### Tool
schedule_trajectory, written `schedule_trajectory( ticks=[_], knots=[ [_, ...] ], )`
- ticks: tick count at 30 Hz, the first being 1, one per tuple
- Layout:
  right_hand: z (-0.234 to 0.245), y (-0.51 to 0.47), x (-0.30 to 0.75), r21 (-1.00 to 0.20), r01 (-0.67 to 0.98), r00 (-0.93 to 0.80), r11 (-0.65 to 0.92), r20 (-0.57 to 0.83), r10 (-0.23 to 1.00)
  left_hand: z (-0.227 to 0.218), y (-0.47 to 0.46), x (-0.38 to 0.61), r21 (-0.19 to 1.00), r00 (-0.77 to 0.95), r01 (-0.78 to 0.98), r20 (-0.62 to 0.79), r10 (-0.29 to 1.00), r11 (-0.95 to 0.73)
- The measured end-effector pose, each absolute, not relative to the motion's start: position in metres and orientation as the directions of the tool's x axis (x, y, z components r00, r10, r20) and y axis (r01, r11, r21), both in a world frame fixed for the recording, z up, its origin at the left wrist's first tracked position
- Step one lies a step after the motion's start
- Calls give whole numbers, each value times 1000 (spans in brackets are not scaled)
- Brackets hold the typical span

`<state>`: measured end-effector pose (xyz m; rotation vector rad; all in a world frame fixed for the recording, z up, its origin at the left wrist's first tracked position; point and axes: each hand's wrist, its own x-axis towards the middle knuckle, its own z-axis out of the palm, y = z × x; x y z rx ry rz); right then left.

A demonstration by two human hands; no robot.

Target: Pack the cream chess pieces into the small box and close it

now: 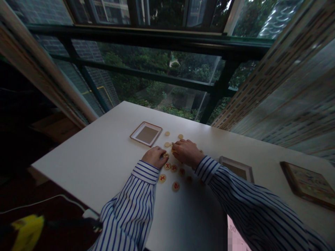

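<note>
Round, pale Chinese chess pieces lie loosely scattered on the white table [104, 139], some marked with red characters, others plain side up. Between the thumb and fingers of my left hand [154, 157] is a Chinese chess piece [166, 155] with a dark character. My right hand [187, 152] reaches in from the other side, its bent fingers closed at a pale piece that they partly hide. Close to its fingertips lies a piece with a black character [172, 144]. Nearer to me are red-marked pieces [162, 178], and a few more are partly covered by my right hand and sleeve.
A shallow open box part [132, 136] sits beyond my left hand. Another open tray [250, 171] is partly behind my right forearm. A flat box with a picture [309, 181] lies far right. A railing and window [157, 38] border the table's far edge.
</note>
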<state>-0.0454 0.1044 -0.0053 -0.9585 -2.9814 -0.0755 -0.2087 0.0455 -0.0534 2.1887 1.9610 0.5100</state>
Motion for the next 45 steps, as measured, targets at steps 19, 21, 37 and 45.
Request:
schedule_trajectory(
  ticks=[19,21,37,45],
  knots=[
    [-6,114,-48,-272,677,-711,684,0,704,-48,44,-208,489,24,842,389,921,-228],
    [-7,119,-45,-497,653,-670,571,-26,742,-47,45,-207,511,34,812,441,897,-282],
    [13,109,-38,-910,414,-583,15,-253,772,-38,42,-194,523,28,742,602,798,-420],
    [10,112,-37,-933,358,-597,31,-203,776,-41,43,-196,550,18,743,553,833,-381]
  ],
)
